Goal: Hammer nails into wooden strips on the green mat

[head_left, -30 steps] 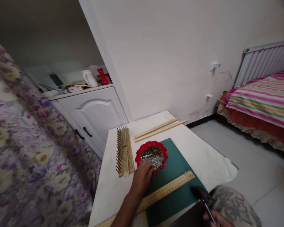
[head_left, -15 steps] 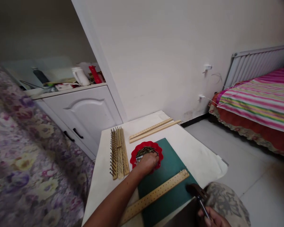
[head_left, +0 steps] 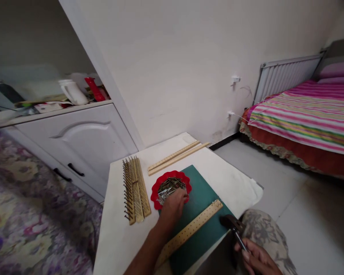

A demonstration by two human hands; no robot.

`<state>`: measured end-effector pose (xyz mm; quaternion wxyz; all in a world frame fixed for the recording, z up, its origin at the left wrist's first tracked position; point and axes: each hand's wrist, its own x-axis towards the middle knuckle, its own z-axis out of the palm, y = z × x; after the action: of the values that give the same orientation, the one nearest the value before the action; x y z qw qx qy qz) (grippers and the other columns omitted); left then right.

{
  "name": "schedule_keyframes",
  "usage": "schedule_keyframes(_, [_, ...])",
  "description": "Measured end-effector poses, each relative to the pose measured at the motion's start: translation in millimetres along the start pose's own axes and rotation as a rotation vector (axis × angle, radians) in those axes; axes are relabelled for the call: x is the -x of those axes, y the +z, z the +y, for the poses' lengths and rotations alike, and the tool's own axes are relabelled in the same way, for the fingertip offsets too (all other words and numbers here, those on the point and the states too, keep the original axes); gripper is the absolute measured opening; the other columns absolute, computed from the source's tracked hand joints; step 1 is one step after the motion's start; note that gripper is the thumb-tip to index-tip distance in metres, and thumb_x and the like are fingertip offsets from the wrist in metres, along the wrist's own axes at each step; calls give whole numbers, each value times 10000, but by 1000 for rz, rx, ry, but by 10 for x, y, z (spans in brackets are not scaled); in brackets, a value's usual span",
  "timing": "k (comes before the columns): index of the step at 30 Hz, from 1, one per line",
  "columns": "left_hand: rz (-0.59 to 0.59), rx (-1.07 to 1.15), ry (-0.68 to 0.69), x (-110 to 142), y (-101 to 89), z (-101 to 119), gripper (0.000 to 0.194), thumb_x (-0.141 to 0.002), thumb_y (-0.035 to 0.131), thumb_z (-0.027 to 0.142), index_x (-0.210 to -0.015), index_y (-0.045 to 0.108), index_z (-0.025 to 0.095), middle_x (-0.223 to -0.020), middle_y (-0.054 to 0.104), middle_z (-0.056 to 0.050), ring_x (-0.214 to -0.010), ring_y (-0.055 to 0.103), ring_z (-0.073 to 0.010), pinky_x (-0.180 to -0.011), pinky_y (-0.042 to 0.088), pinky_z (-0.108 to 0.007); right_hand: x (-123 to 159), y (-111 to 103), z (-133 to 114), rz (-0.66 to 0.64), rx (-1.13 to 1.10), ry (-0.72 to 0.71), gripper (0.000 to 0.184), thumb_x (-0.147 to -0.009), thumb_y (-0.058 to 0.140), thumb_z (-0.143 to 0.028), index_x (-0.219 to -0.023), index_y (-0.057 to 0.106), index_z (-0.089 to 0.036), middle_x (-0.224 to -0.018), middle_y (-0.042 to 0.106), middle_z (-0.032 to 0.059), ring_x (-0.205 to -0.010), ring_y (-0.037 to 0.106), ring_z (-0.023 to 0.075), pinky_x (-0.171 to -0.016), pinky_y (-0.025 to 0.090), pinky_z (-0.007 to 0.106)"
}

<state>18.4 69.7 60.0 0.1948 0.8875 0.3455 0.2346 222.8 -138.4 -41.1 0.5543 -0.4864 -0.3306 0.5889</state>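
My left hand [head_left: 172, 208] reaches into a red scalloped dish [head_left: 155, 190] full of small metal nails [head_left: 169, 186]; its fingers are curled and pinched at the nails. The dish sits on a green cutting mat [head_left: 203, 194]. A long wooden strip with a row of holes [head_left: 193, 228] lies slanted across the mat, just right of that hand. My right hand [head_left: 256, 258] is low at the table's near right corner, wrapped round the handle of a dark-headed hammer [head_left: 232, 224].
Wooden strips studded with nails [head_left: 134, 189] lie left of the dish; two bare strips [head_left: 176, 156] lie at the table's far edge. A white cabinet [head_left: 74, 141], floral fabric [head_left: 23, 198] on the left, and a striped bed [head_left: 301, 118] on the right surround the white table [head_left: 120, 229].
The camera has swung to the right. My left hand went into the red dish and now pinches at the nails. The right hand keeps holding the hammer.
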Motion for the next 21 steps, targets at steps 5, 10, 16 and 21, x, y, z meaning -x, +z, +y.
schedule_keyframes(5, [-17,492,-205,172,540,411,138,-859,455,258,-820,567,188,-671,610,3,-640,580,-139,-619,436,-231,-47,-75,107,-40,-38,-14,341,-831,526,-530,-876,514,-191,-355,390,-131,-251,235,29,-325,103,174])
schedule_keyframes(10, [155,515,-244,102,909,579,138,-820,497,216,-736,599,176,-735,596,-11,-715,573,-141,-653,429,-226,-55,-96,143,-33,-36,-18,367,-831,511,-543,-895,530,-182,-337,417,-127,-228,225,27,-298,105,162])
schedule_keyframes(16, [228,473,-225,18,974,591,176,-821,499,215,-720,638,177,-736,607,-20,-720,576,-145,-672,439,-233,-51,-108,139,-23,-55,-14,370,-825,522,-537,-902,527,-175,-351,446,-120,-229,232,28,-289,113,157])
schedule_keyframes(21, [222,425,-242,9,1015,599,180,-829,494,211,-746,651,178,-747,636,-26,-722,584,-149,-682,448,-249,-26,-79,74,-5,-43,-7,362,-832,522,-530,-895,511,-173,-360,408,-133,-242,238,29,-311,117,164])
